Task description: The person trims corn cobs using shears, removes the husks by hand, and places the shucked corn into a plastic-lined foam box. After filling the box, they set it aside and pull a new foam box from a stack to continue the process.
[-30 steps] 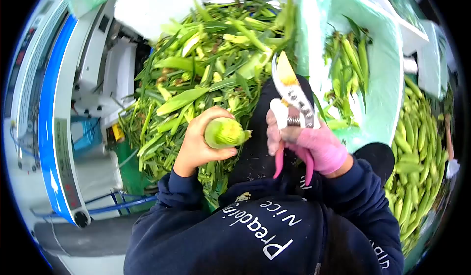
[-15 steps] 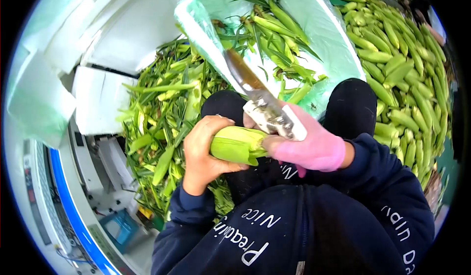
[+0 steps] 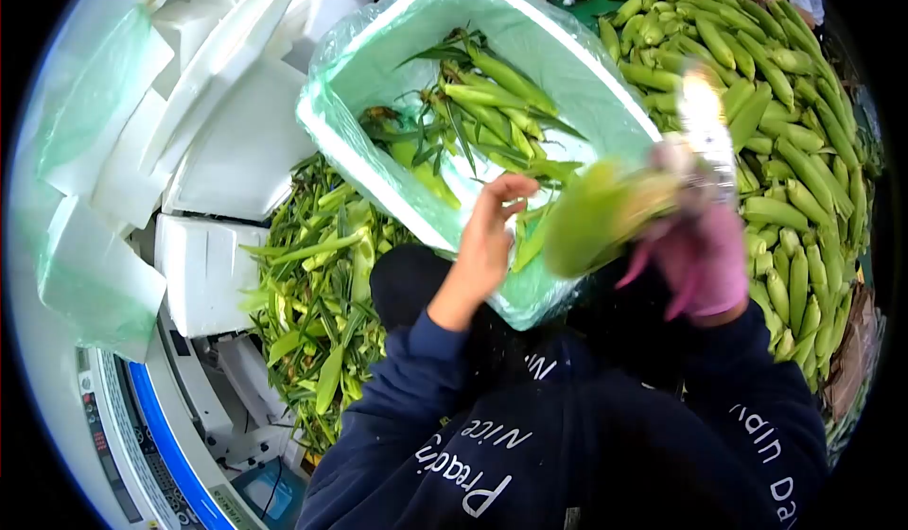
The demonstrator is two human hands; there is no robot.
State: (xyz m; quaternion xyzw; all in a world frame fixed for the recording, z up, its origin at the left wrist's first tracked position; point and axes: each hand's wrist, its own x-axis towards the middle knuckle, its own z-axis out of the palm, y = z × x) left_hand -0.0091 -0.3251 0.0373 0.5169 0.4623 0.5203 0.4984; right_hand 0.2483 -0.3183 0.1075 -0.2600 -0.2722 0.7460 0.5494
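Note:
My bare left hand is over the near edge of the lined box, its fingers apart and nothing in them. My right hand, in a pink glove, is closed on the pruning shears and a trimmed ear of corn. Both the ear and the shears' blades are smeared by motion. The ear is at the right of the box's near corner. Inside the box, green ears with leaves lie on the green plastic liner.
A large heap of green ears fills the right side. Cut husks and leaves are piled left of my knees. White foam boxes stand at the left, above a machine with a blue strip.
My left hand has let go of the ear and moved toward the box. The ear is now with my right hand, which has swung right with the shears. The view has turned rightward.

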